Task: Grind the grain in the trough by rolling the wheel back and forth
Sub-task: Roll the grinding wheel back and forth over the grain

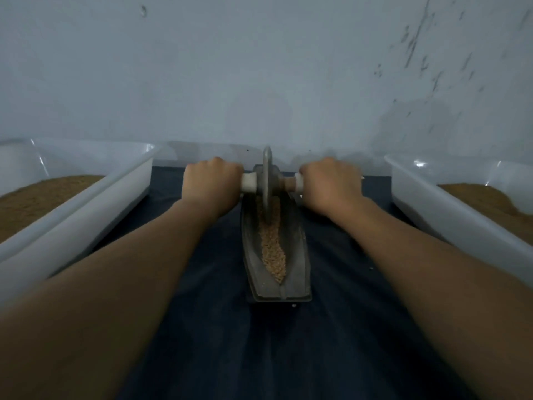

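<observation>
- Trough [298,255]: dark, boat-shaped, lying on a dark blue cloth [225,327] with its long axis running 6 to 12 o'clock from the person.
- Grain [272,249]: a pale tan strip along the bottom of the trough. It tapers to a point towards the 6 o'clock end and runs up under the wheel.
- Wheel [266,180]: a thin grey disc standing upright on edge in the far, 12 o'clock part of the trough. Its lower rim sits in the grain.
- Handle: a bar passes through the wheel hub, and a white sleeve [248,183] shows on each side of it.
- Left hand [212,183]: at 9 o'clock of the wheel, fingers curled over the handle in a closed fist. Only the short white sleeve separates it from the hub.
- Right hand [328,183]: at 3 o'clock of the wheel, also wrapped round the handle, knuckles up. It sits slightly further out from the hub than the left.
- Both forearms reach out nearly straight, one on each side of the trough, and the grain lies between them, nearer the person than the hands.
- Left tray [86,197]: white, at 9 o'clock of the trough, holding brown powder [34,197].
- Right tray [432,203]: white, at 3 o'clock, also holding a heap of brown powder [476,200].
- Wall [259,67]: pale, with dark marks, at 12 o'clock behind the set-up.
</observation>
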